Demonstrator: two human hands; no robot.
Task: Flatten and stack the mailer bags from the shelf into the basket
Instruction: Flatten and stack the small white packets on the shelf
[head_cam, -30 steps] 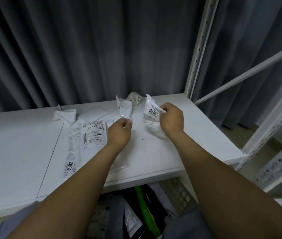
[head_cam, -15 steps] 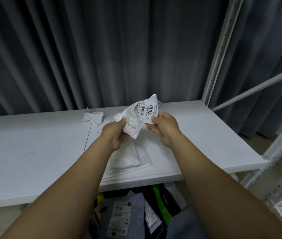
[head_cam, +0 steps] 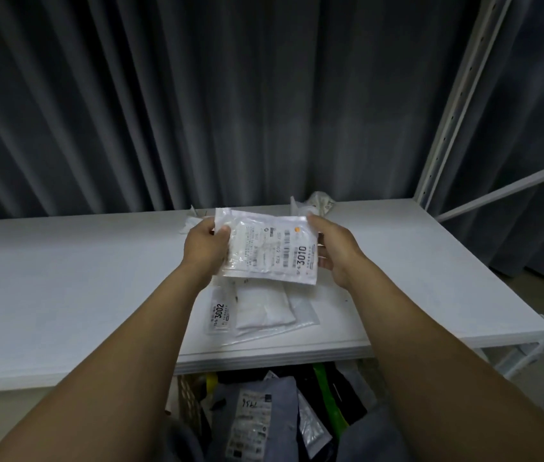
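Mailer bag (head_cam: 270, 251) runs lengthwise left to right, held flat, its ends gripped by left hand (head_cam: 205, 250) and right hand (head_cam: 335, 253).

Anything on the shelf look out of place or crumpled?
A crumpled bag sits balled up at the back of the shelf, behind the right hand. The 3010 bag, gripped with the left hand too, looks flat.

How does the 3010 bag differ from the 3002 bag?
The 3010 bag is held up, stretched between the left hand and right hand; the 3002 bag lies on the shelf, untouched. The 3010 bag shows nearly whole; the 3002 bag is partly hidden. Both bear white labels.
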